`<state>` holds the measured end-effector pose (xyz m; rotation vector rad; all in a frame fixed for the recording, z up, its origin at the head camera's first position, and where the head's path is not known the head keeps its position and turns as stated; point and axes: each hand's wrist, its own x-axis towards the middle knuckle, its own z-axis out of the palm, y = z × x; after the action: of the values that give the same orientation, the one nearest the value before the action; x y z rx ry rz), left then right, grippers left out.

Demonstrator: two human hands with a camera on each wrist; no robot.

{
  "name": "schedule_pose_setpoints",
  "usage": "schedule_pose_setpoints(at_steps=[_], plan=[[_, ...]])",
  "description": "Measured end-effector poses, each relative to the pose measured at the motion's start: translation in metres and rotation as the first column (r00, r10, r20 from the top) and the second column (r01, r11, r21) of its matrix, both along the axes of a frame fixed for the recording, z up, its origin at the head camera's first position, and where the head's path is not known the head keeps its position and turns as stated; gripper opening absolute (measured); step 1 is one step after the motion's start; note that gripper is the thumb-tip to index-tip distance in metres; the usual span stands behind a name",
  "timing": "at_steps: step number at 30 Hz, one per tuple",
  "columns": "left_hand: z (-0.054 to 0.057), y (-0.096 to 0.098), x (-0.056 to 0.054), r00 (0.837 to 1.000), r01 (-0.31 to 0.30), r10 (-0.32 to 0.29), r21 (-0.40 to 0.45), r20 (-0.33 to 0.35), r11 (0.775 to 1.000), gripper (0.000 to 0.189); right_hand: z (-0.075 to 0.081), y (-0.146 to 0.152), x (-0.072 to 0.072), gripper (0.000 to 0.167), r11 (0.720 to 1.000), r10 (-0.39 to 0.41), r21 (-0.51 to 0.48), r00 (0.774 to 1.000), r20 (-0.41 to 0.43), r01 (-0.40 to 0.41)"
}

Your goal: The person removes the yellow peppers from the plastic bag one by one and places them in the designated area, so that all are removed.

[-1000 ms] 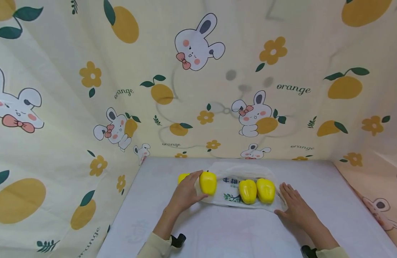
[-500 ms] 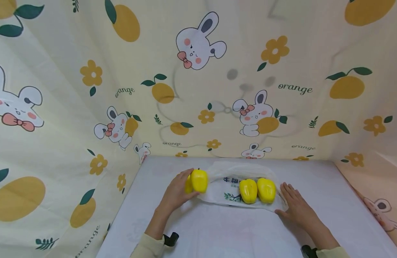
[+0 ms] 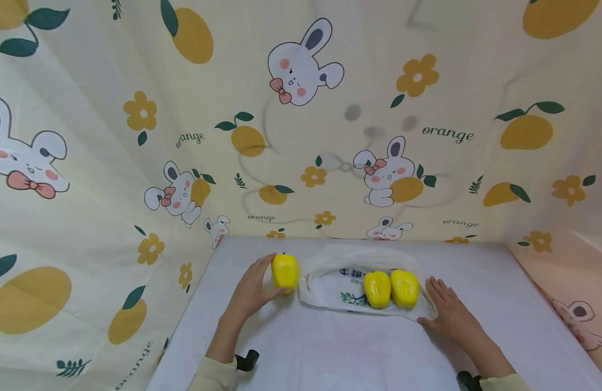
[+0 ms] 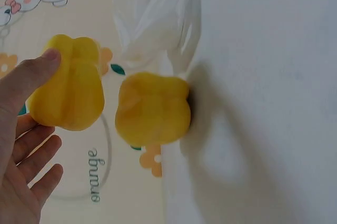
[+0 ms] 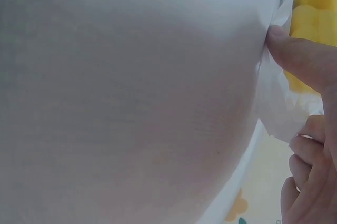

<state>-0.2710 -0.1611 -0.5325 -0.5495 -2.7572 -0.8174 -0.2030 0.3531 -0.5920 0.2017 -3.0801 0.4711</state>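
Observation:
My left hand (image 3: 252, 289) holds a yellow bell pepper (image 3: 284, 270) between thumb and fingers, just left of a white plastic bag (image 3: 325, 293). In the left wrist view the held pepper (image 4: 71, 87) is raised, and a second yellow pepper (image 4: 152, 109) stands on the table beside it; the head view hides that one behind the held pepper. Two more yellow peppers, a left one (image 3: 377, 289) and a right one (image 3: 405, 289), sit side by side on the bag. At the bag's right end my right hand (image 3: 449, 315) rests with fingers extended, thumb (image 5: 295, 55) touching the bag's edge.
The bag lies flat on a white-covered table (image 3: 359, 353), its printed text and green tree facing up. A patterned curtain (image 3: 301, 136) with rabbits and oranges rises behind the table and along both sides.
My left hand has carried its pepper leftward from over the bag's left end to beside it, in front of the standing pepper. The right hand stays in place.

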Motion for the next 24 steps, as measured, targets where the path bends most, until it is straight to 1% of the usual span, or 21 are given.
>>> schedule_pose_setpoints(at_steps=[7,14,16,24], plan=[[-0.001,-0.017,-0.001,1.0,-0.016,0.016,0.007,0.001,1.0,0.095,0.0,0.0,0.001,0.113,1.0,0.006,-0.015,1.0,0.006,-0.006],[0.001,-0.032,-0.001,0.998,-0.036,0.035,0.013,0.049,0.999,0.096,0.001,0.0,0.001,0.112,1.0,0.005,-0.018,1.0,0.01,-0.005],[0.001,-0.037,-0.002,0.997,-0.042,0.041,0.024,0.058,0.999,0.096,0.001,0.0,0.001,0.112,1.0,0.007,-0.015,1.0,0.012,-0.007],[-0.003,-0.052,-0.009,0.994,-0.074,0.072,0.017,0.079,0.997,0.096,0.003,0.0,0.001,0.112,1.0,0.01,-0.007,1.0,0.02,-0.01]])
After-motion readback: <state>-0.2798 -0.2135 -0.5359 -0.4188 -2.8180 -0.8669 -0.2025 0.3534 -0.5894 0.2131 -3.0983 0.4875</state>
